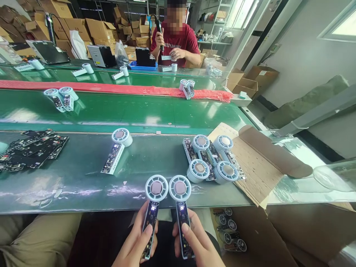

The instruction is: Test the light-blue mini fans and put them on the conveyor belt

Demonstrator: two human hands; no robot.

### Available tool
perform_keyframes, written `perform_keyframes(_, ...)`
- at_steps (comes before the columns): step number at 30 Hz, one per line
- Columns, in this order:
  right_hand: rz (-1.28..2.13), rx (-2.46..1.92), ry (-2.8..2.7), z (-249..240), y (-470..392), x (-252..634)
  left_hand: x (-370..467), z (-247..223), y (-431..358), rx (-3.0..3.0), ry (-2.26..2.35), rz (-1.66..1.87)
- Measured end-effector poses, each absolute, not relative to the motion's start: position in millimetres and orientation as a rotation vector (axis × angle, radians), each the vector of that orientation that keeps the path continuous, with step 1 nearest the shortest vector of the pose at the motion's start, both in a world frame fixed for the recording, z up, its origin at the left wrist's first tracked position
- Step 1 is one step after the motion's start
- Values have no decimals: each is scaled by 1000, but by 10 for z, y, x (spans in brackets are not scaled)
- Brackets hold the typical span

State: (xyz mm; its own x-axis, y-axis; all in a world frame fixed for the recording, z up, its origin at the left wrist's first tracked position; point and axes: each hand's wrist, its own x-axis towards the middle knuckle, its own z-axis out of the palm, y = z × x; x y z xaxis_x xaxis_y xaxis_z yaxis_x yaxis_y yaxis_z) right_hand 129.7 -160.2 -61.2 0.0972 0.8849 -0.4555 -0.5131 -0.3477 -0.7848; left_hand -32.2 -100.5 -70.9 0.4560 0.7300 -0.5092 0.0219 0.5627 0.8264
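The green surface [83, 174] stretched before you; four fan units [213, 157] lay clustered at two o'clock; your left hand [136, 244] gripped the left fan [153, 207] and your right hand [198, 244] the right fan [180, 207], both at six o'clock, displays lit.

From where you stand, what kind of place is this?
Most likely a small electronics assembly line. A long green conveyor belt carries half-built handheld fans, and bare circuit boards lie piled at the side. The left hand and right hand each hold a fan with a lit display.
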Motion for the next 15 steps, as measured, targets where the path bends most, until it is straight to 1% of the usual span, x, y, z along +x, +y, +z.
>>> perform_keyframes(8, 1585, -1233, -391, -623, -1640, 1291, -287, -586, -1017, 833, 1066, 557)
perform_keyframes(15, 1534, -1237, -324, -598, -1638, 1243, -282, -631, -1018, 830, 1029, 542)
